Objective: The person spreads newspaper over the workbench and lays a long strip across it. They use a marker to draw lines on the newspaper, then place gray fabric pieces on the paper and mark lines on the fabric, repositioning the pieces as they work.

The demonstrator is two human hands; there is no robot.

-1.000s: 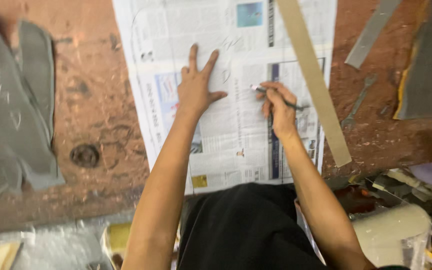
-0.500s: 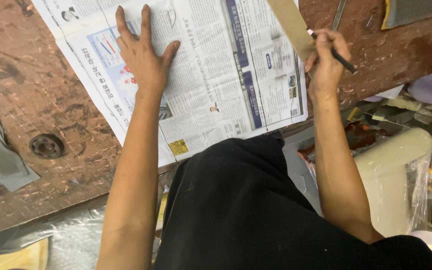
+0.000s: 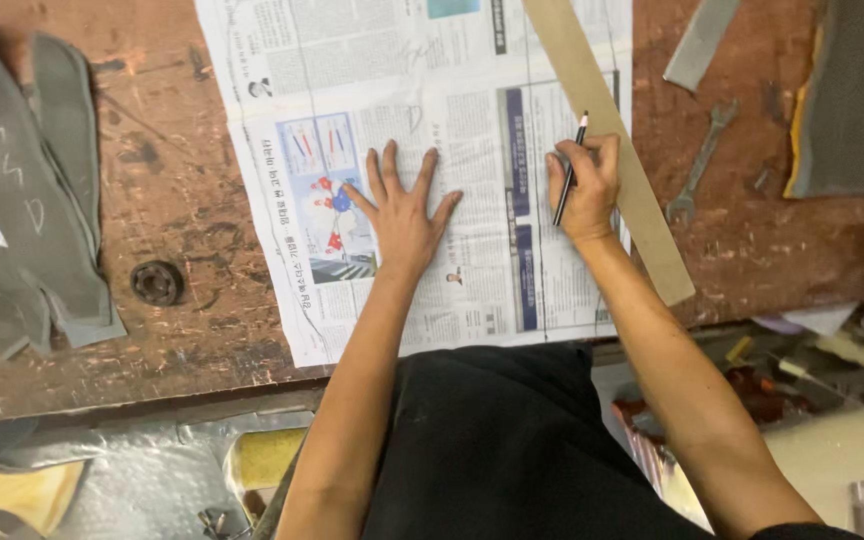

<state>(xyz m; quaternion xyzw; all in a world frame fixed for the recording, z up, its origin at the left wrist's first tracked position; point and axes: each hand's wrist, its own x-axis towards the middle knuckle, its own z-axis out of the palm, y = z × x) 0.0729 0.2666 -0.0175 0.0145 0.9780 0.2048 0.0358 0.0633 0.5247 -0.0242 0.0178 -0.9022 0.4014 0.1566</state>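
Near the table's front edge, the left hand (image 3: pixel 404 215) presses flat, fingers spread, on the newspaper (image 3: pixel 352 90); the right hand (image 3: pixel 584 185) grips a pencil (image 3: pixel 569 172) beside the long strip (image 3: pixel 607 140). If the unheld strip slips, the line may go crooked.

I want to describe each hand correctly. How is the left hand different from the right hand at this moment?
The left hand lies flat and open, fingers spread, on the newspaper; the right hand is curled closed. The left hand holds nothing; the right hand grips a dark pencil beside the long tan strip. Both are bare and rest over the newspaper on the wooden table.
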